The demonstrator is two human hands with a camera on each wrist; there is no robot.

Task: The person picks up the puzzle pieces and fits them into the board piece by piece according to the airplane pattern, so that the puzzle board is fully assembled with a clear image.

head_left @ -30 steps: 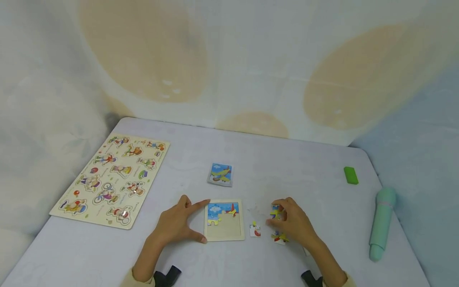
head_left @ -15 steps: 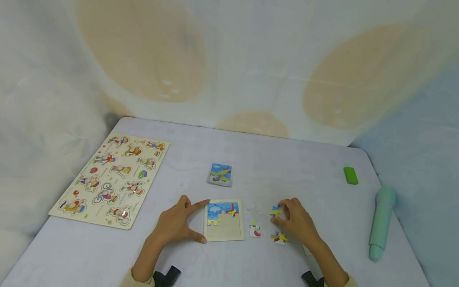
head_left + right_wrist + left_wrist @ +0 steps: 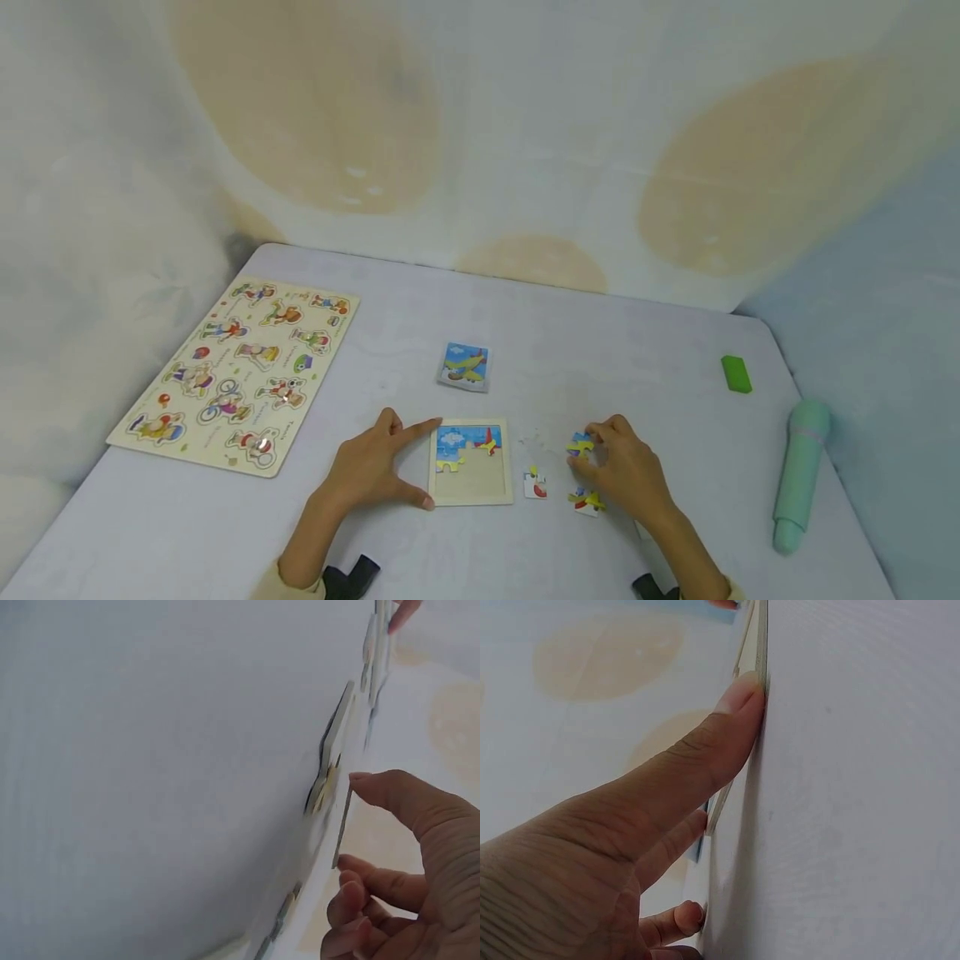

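A square wooden puzzle tray [image 3: 472, 501] lies before me, with blue-sky pieces [image 3: 452, 437] along its top and a red-and-yellow piece [image 3: 491, 442] at upper right. My left hand [image 3: 372, 463] spreads thumb and forefinger along the tray's left side, their tips at its two left corners. In the left wrist view, the thumb [image 3: 697, 754] presses the tray's edge. To the tray's right, my right hand [image 3: 626, 467] pinches a blue-and-yellow puzzle piece [image 3: 580, 444] by its edges, seen edge-on [image 3: 343, 825] in the right wrist view. Two loose pieces, one white and red [image 3: 535, 484], one yellow and red [image 3: 587, 502], lie nearby.
A small airplane picture stack [image 3: 464, 367] lies behind the tray. A large figure-puzzle board [image 3: 232, 379] covers the table's left side. At right are a green block [image 3: 737, 374] and a mint-green cylinder [image 3: 801, 475]. A pale flat thing [image 3: 642, 531] is partly hidden under my right forearm.
My right hand has shifted slightly to the right, and more of the blue-and-yellow puzzle piece shows between its fingertips. The left hand stays at the tray. The head view has shifted a little.
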